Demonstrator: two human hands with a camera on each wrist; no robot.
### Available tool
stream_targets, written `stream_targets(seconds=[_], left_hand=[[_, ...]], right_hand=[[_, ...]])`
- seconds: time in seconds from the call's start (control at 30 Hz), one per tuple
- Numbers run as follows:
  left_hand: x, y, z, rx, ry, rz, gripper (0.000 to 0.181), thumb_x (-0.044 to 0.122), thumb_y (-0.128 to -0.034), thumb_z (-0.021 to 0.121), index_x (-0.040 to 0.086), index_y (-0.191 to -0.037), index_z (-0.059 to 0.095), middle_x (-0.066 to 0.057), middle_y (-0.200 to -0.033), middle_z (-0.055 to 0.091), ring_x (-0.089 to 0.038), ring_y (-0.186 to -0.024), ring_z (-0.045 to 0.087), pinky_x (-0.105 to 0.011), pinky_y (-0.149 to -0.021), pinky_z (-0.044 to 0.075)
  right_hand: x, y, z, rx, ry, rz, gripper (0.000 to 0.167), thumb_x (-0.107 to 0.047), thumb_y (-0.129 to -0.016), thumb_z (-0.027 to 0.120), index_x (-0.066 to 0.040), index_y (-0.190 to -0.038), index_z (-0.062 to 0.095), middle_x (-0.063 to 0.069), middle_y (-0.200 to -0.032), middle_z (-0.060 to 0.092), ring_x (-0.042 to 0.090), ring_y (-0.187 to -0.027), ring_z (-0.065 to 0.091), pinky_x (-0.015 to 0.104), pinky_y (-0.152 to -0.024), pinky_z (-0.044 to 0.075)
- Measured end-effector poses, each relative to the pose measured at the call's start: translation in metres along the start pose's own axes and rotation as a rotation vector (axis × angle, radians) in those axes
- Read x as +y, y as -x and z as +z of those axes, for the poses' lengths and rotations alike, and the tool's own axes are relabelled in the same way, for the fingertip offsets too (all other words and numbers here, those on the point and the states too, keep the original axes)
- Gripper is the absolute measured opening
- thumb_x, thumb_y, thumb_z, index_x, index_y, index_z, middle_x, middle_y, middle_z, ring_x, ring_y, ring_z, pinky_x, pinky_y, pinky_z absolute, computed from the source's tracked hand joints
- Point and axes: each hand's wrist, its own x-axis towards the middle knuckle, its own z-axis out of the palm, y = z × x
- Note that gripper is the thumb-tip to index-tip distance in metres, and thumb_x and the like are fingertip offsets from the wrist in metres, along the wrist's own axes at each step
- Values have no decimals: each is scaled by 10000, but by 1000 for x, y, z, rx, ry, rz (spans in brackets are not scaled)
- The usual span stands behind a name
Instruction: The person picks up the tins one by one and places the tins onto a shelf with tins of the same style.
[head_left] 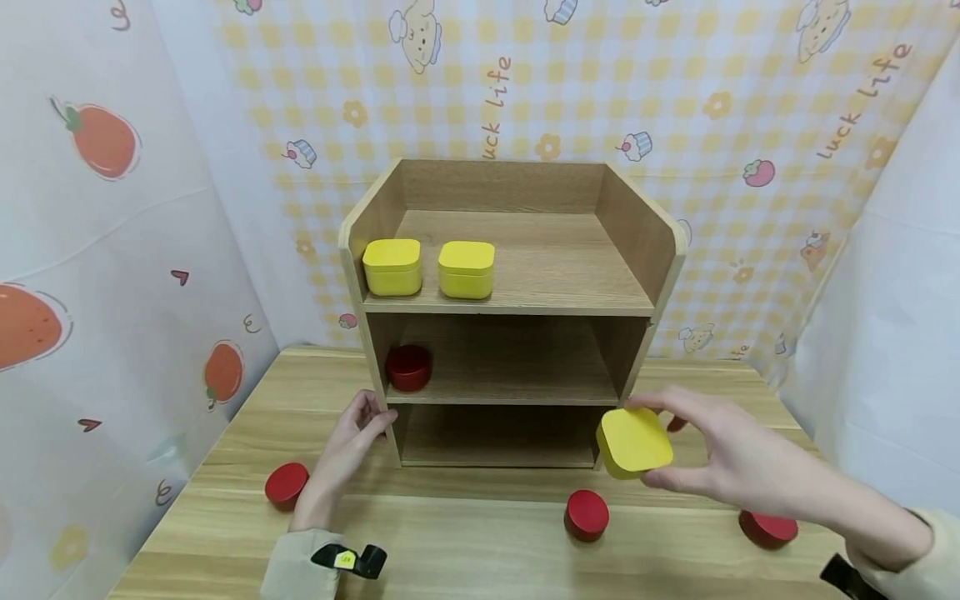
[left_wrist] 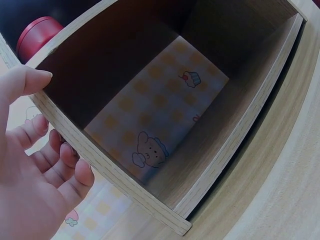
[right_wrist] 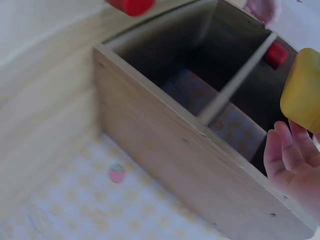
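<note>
My right hand (head_left: 720,454) pinches a yellow rounded-square box (head_left: 636,443) between thumb and fingers, tilted in front of the shelf's lower right corner. The same box (right_wrist: 304,90) appears at the right edge of the right wrist view. My left hand (head_left: 351,442) grips the left side panel of the wooden shelf (head_left: 510,308). In the left wrist view its thumb (left_wrist: 37,80) lies over the panel's front edge, with the other fingers curled along the outside. Two more yellow boxes, one at the far left (head_left: 392,268) and another beside it (head_left: 467,271), stand on the top level. A red round box (head_left: 408,368) sits at the middle level's left end.
On the table (head_left: 450,542) lie more red round boxes: one beside my left wrist (head_left: 286,486), one in front of the shelf (head_left: 587,514), and one partly hidden below my right forearm (head_left: 768,529). A checked cloth (head_left: 555,100) hangs behind the shelf.
</note>
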Motion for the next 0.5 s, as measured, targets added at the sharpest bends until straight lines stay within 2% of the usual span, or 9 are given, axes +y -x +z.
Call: stream_targets(seconds=[0.17,0.5], left_hand=[[1,0,0,1,2,-7,200,126,-954,607,29,-991,436,-87,-836,460,-274,-800,506,-302,-697,487],[-1,-1,0,0,-1,-5,186,121,-953,600,40,-984,435,-93,-832,451,-239,-799,499,-313,-703,497]], right_hand=[[-8,-23,-19,40,35,-56,691,-235,-696,891,-162,-1295,554,-135,-1138,603,50,-914,579,194,-790,465],[-20,-68,-51,48,-41,-9,659,-157,-732,871,-179,-1309,553,-144,-1148,595,72,-924,584,194,-814,456]])
